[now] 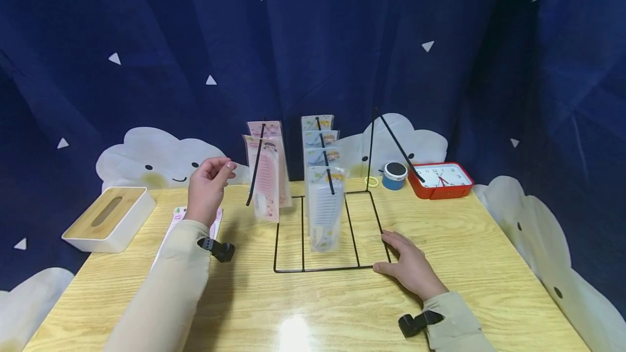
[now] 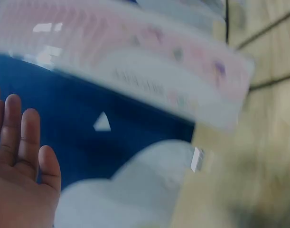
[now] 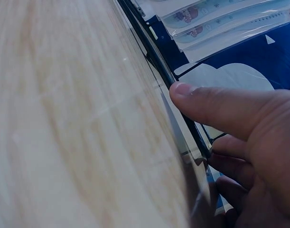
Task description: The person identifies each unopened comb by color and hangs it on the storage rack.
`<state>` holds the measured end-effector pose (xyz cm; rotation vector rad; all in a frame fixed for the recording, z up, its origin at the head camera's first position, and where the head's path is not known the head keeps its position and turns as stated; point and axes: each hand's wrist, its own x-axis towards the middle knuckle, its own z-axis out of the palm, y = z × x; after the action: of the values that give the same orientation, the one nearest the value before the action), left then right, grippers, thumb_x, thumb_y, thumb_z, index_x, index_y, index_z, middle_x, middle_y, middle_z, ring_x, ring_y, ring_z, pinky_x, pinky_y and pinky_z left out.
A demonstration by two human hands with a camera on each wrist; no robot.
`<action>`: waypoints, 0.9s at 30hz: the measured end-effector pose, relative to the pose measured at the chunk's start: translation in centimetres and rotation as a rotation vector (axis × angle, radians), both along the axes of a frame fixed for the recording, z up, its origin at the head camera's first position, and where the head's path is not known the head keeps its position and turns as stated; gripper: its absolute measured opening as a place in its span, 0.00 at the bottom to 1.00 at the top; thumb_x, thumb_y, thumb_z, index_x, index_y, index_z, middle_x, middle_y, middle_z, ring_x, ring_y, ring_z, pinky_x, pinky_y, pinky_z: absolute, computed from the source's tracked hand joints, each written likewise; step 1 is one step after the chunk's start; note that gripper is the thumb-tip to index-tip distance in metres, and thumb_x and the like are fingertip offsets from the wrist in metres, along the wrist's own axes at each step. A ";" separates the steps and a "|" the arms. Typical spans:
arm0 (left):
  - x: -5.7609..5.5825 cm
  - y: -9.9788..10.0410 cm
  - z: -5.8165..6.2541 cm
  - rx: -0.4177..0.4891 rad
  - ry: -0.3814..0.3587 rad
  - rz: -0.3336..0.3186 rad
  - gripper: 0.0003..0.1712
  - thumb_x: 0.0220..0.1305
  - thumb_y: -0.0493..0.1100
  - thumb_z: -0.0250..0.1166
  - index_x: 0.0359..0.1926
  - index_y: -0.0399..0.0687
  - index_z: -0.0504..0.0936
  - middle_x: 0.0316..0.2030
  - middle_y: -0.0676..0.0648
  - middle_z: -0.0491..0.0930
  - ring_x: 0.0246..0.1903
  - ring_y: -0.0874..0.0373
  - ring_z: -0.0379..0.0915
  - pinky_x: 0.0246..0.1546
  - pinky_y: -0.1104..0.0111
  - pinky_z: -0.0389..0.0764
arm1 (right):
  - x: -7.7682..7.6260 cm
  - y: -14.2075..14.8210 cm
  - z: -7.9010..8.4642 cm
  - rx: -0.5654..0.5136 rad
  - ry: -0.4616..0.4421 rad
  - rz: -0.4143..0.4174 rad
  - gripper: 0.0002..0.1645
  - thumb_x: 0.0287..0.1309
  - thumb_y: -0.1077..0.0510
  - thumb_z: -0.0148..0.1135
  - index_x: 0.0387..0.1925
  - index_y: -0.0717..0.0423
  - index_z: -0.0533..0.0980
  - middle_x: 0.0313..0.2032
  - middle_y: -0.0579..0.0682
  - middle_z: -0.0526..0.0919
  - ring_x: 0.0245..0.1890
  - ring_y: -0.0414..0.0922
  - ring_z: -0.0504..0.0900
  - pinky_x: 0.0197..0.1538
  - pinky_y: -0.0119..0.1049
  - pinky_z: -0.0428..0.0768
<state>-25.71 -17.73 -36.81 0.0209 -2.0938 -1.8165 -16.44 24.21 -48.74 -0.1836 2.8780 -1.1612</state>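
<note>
A black wire display rack (image 1: 337, 269) stands on the table. Two pink packaged combs (image 1: 266, 178) hang one behind the other from its left hook. Several blue packaged combs (image 1: 325, 216) hang from the middle hook, while the right hook (image 1: 398, 143) carries none. My left hand (image 1: 207, 186) is raised just left of the front pink comb, fingers loosely bent with nothing between them; the left wrist view shows a gap between the fingers and the package. My right hand (image 1: 408, 265) holds the rack's front right corner, thumb (image 3: 182, 90) on the front wire.
Another pink package (image 1: 178, 216) lies on the table, partly hidden by my left forearm. A tissue box (image 1: 132, 221) with a wooden lid stands at left. Behind the rack are a yellow ring (image 1: 371, 182), a small blue speaker (image 1: 394, 178) and a red clock (image 1: 440, 192).
</note>
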 end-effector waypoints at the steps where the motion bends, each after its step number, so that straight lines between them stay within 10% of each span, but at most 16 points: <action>1: -0.1 -0.4 -0.5 0.005 -0.001 0.011 0.14 0.72 0.46 0.63 0.50 0.40 0.79 0.38 0.58 0.82 0.38 0.64 0.78 0.40 0.71 0.72 | 0.0 0.0 0.0 0.001 0.001 -0.001 0.50 0.51 0.46 0.77 0.71 0.62 0.67 0.72 0.63 0.63 0.72 0.64 0.58 0.68 0.64 0.59; 13: 0.1 -5.2 -7.1 -0.091 -0.241 0.109 0.22 0.73 0.49 0.60 0.59 0.39 0.75 0.50 0.49 0.78 0.47 0.65 0.72 0.49 0.75 0.71 | 0.0 0.0 0.0 0.002 0.005 -0.002 0.50 0.52 0.45 0.77 0.71 0.61 0.67 0.73 0.61 0.63 0.73 0.64 0.58 0.68 0.64 0.59; 20: 0.5 -6.4 -9.2 -0.140 -0.369 0.004 0.30 0.76 0.46 0.55 0.71 0.36 0.63 0.68 0.36 0.65 0.66 0.46 0.62 0.66 0.57 0.65 | -0.1 0.0 0.0 0.003 0.008 0.000 0.50 0.52 0.46 0.77 0.71 0.61 0.67 0.72 0.62 0.63 0.72 0.64 0.58 0.68 0.63 0.59; 27: 0.9 -7.5 -10.4 -0.371 -0.470 -0.133 0.37 0.76 0.48 0.54 0.76 0.36 0.52 0.75 0.29 0.51 0.72 0.34 0.51 0.68 0.46 0.61 | 0.0 -0.1 0.0 0.005 0.009 -0.005 0.50 0.52 0.45 0.77 0.71 0.61 0.67 0.72 0.62 0.64 0.72 0.64 0.58 0.69 0.63 0.59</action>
<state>-24.79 -25.22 -47.17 0.2371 -2.7951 -1.5736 -16.48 24.16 -48.74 -0.1825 2.8901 -1.1574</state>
